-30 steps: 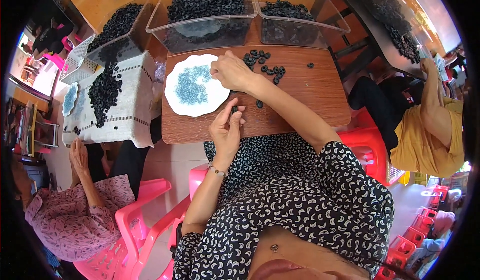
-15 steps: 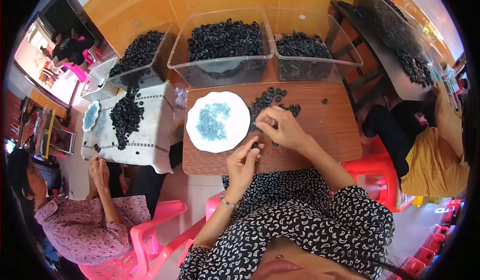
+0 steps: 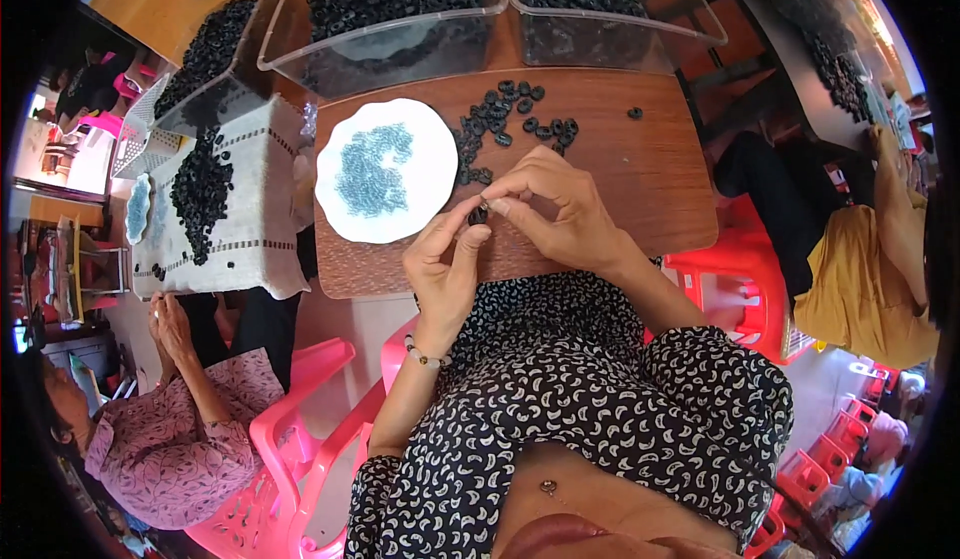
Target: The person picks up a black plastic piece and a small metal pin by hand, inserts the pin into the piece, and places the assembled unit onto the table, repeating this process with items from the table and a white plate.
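My left hand (image 3: 443, 271) pinches a small black ring-shaped part (image 3: 478, 216) between thumb and fingers, above the near edge of the brown table (image 3: 640, 189). Bent over the same part, my right hand (image 3: 562, 211) has thumb and forefinger pressed together at its top; what they hold there is too small to make out. Left of my hands is a white scalloped plate (image 3: 436, 179) bearing many tiny grey-blue pieces (image 3: 370, 174). Loose black ring-shaped parts (image 3: 495, 114) lie beyond my right hand, beside the plate.
Clear plastic tubs (image 3: 400, 44) full of black parts line the table's far side. At left, a co-worker's hands (image 3: 172, 331) are by a cloth-covered table (image 3: 250, 229) with a black pile (image 3: 202, 194). Another person sits at right near a red stool (image 3: 735, 259).
My right hand has come left to meet my left hand at the black part. The view has tilted, so the table and tubs appear higher and further left.
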The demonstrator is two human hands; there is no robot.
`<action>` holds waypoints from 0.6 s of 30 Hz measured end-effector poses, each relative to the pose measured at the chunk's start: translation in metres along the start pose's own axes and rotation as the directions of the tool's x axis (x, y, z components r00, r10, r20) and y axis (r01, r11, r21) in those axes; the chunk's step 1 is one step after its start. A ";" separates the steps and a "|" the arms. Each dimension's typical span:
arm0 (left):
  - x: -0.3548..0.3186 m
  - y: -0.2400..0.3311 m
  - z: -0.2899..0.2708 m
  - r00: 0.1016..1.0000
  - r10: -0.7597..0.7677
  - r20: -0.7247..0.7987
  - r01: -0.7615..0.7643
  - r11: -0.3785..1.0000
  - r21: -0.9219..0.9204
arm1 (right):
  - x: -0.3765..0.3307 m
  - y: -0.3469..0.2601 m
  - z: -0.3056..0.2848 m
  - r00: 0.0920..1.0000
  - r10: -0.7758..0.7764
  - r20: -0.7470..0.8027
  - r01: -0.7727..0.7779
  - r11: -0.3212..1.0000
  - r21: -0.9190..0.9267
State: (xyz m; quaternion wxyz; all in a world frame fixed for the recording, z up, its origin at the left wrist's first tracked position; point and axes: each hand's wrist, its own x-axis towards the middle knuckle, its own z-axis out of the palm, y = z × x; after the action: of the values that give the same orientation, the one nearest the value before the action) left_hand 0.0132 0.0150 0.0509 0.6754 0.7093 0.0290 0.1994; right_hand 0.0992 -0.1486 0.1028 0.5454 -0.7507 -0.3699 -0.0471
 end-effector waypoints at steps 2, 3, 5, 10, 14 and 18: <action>-0.003 0.003 0.002 1.000 0.019 0.003 -0.019 1.000 0.014 | -0.005 0.002 -0.001 0.997 -0.072 0.029 0.073 0.996 -0.042; -0.004 0.004 0.003 0.999 0.045 0.002 -0.046 0.999 0.030 | -0.006 0.002 -0.001 0.997 -0.067 0.029 0.068 0.997 -0.043; -0.008 0.004 0.004 0.998 0.055 0.016 -0.056 0.997 0.058 | -0.012 0.002 -0.001 0.995 -0.099 0.019 0.100 0.994 -0.053; -0.016 -0.001 0.006 0.993 0.094 0.065 -0.102 0.985 0.138 | -0.026 0.005 0.001 0.988 -0.144 0.047 0.148 0.982 -0.114; -0.028 -0.014 0.012 0.995 0.053 0.089 -0.061 0.994 0.090 | -0.042 0.008 0.005 0.991 -0.123 0.052 0.128 0.987 -0.099; -0.038 -0.017 0.022 0.986 -0.147 0.084 0.159 0.971 -0.177 | -0.053 0.005 -0.001 0.997 -0.047 0.060 0.051 0.997 -0.061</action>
State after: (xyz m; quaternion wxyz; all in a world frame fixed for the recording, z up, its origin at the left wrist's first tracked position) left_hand -0.0111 -0.0165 0.0246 0.7516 0.6466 0.0413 0.1234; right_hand 0.0637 -0.1768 0.0740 0.5092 -0.7592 -0.4023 -0.0501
